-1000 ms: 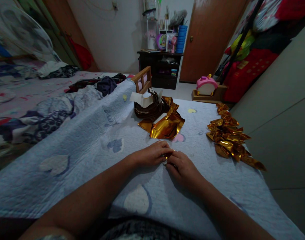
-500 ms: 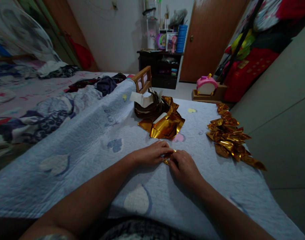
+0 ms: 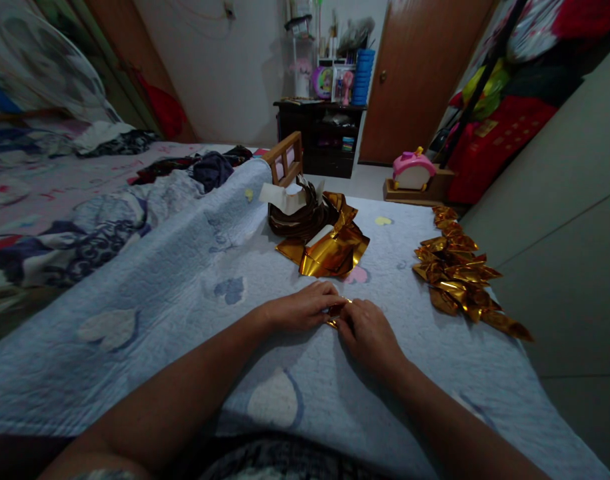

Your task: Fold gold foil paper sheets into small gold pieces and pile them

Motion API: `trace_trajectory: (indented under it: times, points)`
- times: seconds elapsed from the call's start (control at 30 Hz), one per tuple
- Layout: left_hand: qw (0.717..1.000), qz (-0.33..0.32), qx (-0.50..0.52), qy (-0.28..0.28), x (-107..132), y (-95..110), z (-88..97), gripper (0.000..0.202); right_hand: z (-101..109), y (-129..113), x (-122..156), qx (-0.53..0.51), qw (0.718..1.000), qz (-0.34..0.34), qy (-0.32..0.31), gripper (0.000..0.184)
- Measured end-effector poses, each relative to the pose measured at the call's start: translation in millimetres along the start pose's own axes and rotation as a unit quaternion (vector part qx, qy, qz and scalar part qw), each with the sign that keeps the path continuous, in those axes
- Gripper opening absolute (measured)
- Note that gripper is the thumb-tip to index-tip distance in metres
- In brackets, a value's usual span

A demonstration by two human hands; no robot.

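Observation:
My left hand (image 3: 305,308) and my right hand (image 3: 369,332) meet on the light blue quilt (image 3: 185,287), fingers curled and pressed onto a small piece of gold foil paper (image 3: 336,313). Only a sliver of the foil shows between the fingertips. Beyond the hands lies a stack of gold foil sheets (image 3: 329,252), partly under a dark wrapper bundle (image 3: 297,213). A row of folded gold foil pieces (image 3: 457,273) runs along the quilt's right side.
A wooden bed frame post (image 3: 286,155) rises behind the bundle. Crumpled clothes (image 3: 209,167) lie on the bed at the left. A grey wall or cabinet (image 3: 559,220) borders the right. A pink toy (image 3: 413,170), a dark shelf (image 3: 319,133) and a brown door (image 3: 419,73) stand further back.
My right hand has shifted slightly forward and right, uncovering a little more of the gold foil between the fingertips. My left hand has stayed almost still.

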State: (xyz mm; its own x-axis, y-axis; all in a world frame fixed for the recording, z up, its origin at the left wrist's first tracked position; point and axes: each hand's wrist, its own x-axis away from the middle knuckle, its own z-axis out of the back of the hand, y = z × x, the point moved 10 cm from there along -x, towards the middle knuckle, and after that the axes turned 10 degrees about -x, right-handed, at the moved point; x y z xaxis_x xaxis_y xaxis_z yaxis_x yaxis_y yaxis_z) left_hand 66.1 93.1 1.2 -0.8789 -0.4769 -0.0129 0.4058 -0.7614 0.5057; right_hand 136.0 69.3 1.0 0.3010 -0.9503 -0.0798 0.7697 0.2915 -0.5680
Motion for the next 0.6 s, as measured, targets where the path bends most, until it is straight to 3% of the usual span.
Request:
trace_trajectory:
  times: [0.6]
  points:
    - [1.000,0.005,-0.001,-0.006,0.3,0.0,0.0,0.032,-0.4,0.5,-0.6,0.013,1.000,-0.003,0.013,0.010]
